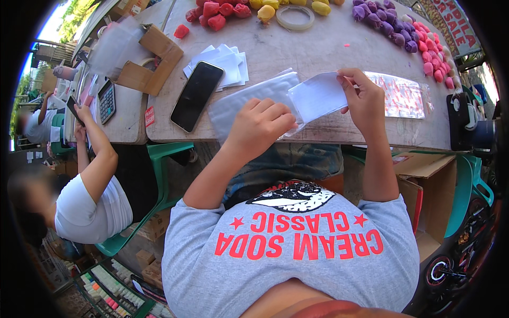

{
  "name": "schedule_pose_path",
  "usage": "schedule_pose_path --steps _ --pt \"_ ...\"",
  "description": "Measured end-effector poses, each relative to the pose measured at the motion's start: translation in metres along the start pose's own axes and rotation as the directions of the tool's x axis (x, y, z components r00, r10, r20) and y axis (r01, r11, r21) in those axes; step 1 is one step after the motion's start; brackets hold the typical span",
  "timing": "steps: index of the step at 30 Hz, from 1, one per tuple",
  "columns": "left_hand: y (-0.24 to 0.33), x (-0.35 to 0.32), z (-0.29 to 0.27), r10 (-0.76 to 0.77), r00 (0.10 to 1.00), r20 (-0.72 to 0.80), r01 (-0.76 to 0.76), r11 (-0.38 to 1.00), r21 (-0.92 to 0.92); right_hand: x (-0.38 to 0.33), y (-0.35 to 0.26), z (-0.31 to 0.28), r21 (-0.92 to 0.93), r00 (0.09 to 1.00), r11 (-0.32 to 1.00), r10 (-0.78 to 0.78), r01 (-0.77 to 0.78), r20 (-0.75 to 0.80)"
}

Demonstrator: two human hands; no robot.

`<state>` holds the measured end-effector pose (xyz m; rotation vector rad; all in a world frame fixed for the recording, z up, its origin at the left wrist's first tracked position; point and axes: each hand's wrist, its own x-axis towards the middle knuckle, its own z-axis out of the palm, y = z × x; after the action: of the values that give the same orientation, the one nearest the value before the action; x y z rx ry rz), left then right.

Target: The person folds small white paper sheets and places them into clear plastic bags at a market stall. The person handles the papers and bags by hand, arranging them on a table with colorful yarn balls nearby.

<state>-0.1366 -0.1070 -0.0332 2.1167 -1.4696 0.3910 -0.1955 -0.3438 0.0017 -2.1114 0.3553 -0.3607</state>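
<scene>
While the fingers of your right hand (367, 100) are gripping the right end of a white rectangular paper sheet (321, 96), the fingers of your left hand (259, 123) are closed on a clear plastic film (296, 110) at its left end; whether the paper lies inside this film, I cannot tell. You hold both above the near edge of the worn, pale bench (302, 53). Beneath your left hand lie translucent, greyish plastic bags (227, 110), and just beside them rests a black-screened phone (197, 96).
</scene>
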Motion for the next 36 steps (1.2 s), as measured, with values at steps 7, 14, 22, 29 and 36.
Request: schedule_pose_path --steps 7,14,22,29,36 --pt "0.001 0.001 0.009 -0.062 0.995 -0.08 0.056 0.996 -0.075 -0.006 0.007 0.004 0.022 0.984 0.984 -0.178 0.178 -0.031" --pt "0.002 0.005 0.007 -0.085 0.991 -0.107 0.08 0.996 -0.047 -0.019 -0.002 0.022 0.329 0.996 0.943 0.031 -0.057 0.085" --pt "0.006 0.0 0.012 0.041 0.976 -0.213 -0.021 0.995 0.096 -0.023 -0.001 0.039 0.092 0.981 0.994 0.047 -0.065 0.186" --pt "0.01 -0.005 0.018 -0.037 0.974 -0.221 0.011 0.993 -0.119 -0.024 0.006 0.066 0.122 0.979 0.986 -0.13 0.112 0.155" --pt "-0.014 0.012 0.011 -0.352 0.897 -0.268 0.299 0.929 -0.22 -0.025 0.007 0.067 0.016 0.913 0.934 -0.353 0.357 0.207"
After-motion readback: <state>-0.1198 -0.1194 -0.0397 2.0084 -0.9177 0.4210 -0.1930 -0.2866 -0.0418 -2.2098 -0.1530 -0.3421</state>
